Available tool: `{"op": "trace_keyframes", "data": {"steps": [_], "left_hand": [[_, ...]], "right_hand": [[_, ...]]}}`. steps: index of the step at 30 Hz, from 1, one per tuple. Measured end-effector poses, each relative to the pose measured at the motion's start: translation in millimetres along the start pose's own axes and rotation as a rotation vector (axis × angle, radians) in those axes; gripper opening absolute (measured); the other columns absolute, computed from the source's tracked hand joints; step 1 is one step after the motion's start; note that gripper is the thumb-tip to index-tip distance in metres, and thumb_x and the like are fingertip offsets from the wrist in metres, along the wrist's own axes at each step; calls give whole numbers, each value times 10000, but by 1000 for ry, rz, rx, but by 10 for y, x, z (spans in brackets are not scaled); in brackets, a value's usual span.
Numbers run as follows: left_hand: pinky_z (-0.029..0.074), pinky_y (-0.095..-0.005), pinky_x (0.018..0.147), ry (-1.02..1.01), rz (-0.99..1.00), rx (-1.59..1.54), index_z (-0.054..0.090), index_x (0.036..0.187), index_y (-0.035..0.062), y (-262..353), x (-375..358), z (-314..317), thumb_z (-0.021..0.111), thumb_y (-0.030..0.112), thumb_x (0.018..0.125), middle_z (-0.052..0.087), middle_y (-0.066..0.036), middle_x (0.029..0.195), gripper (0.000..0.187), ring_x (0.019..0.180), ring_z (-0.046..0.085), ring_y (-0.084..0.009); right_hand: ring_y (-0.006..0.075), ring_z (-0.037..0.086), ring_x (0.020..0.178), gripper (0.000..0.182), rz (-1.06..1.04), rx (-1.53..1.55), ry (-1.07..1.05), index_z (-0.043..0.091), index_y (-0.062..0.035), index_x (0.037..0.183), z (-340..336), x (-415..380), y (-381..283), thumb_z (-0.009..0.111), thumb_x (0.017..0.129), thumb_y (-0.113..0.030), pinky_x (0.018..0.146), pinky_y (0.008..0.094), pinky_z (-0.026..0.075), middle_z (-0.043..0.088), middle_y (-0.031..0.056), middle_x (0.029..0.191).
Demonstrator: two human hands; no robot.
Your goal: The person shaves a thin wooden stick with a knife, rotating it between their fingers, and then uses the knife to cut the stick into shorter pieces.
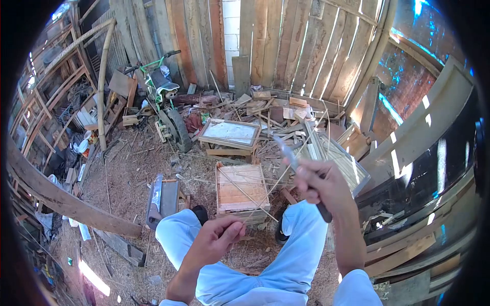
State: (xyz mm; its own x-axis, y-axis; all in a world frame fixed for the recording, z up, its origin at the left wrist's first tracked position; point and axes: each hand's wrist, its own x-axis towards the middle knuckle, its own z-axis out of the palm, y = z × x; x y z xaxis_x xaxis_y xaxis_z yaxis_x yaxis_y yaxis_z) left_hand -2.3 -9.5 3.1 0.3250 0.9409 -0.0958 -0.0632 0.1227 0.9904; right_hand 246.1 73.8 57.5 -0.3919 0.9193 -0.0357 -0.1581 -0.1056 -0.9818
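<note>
My left hand [218, 240] is closed in a pinch on the lower end of a thin wooden stick [270, 193], which slants up and to the right from my fingers. My right hand [324, 184] is wrapped round the dark handle of a knife [289, 154], its blade pointing up and to the left. The blade overlaps the upper stretch of the stick in this view. Between my feet stands a shallow wooden box [240, 184], with thin sticks lying across its top.
A saw-like or machete-like blade [155, 193] lies on a low dark block [168, 198] at my left. Ahead are a framed white panel [229, 131], heaped wood scraps [280, 109] and a green bicycle [171, 120]. A bundle of slats [339, 158] lies at right.
</note>
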Motion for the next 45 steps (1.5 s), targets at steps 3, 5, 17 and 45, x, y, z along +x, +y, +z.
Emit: {"op": "trace_keyframes", "data": {"steps": [3, 5, 17, 45], "left_hand": [[282, -184, 458, 55, -3, 76, 575, 859, 9, -24, -84, -42, 500, 159, 956, 477, 45, 642, 194, 526, 366, -18], [292, -186, 463, 71, 41, 177, 577, 864, 6, -102, -84, -138, 502, 152, 953, 489, 42, 655, 187, 533, 377, -20], [271, -173, 449, 96, -1, 284, 574, 848, 39, -98, -80, -494, 495, 186, 956, 446, 58, 637, 198, 524, 355, -11], [224, -185, 431, -57, 33, -164, 524, 885, 59, 73, 247, 30, 448, 241, 983, 362, 79, 616, 220, 517, 290, -8]], "right_hand": [[21, 354, 458, 309, -36, 87, 70, 560, -21, 1216, -259, 38, -120, 535, 932, -140, 376, 167, 257, 483, -21, 657], [18, 337, 456, 327, -16, 134, 57, 538, -28, 1240, -316, 21, -154, 532, 933, -139, 381, 163, 254, 474, -26, 663], [8, 342, 474, 345, -137, 139, 213, 530, -21, 1239, -653, 124, -217, 545, 923, -158, 383, 154, 240, 474, -36, 669], [29, 399, 484, 216, 107, -31, -286, 610, 20, 1068, 364, -75, 261, 538, 935, -135, 406, 181, 294, 554, 20, 681]]}}
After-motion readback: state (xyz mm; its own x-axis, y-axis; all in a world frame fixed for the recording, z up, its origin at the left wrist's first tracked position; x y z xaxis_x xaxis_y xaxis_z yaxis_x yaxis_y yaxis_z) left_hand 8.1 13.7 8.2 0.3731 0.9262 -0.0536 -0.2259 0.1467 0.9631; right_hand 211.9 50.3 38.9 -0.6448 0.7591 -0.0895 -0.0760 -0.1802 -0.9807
